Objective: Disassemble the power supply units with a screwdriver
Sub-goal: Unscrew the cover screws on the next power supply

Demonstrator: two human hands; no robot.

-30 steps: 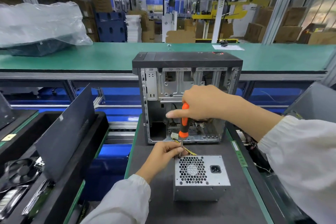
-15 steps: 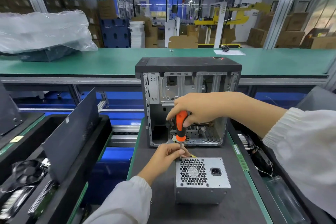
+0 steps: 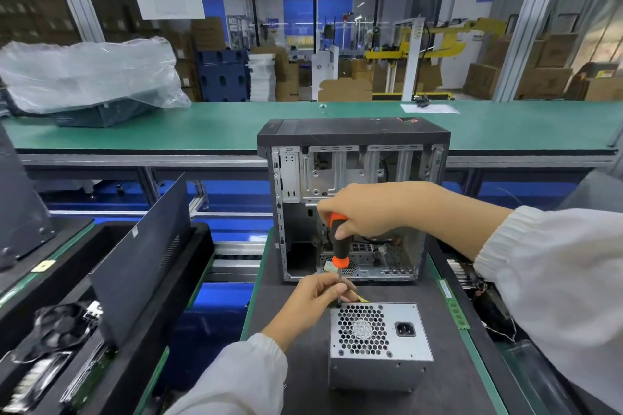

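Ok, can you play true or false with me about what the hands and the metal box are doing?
1. The right hand grips the orange screwdriver. True.
2. The left hand lies flat on the table. False: its fingers pinch the screwdriver's shaft.
3. The power supply sits inside the computer case. False: it stands outside, in front.
4. The screwdriver tip meets the power supply's top left corner. True.
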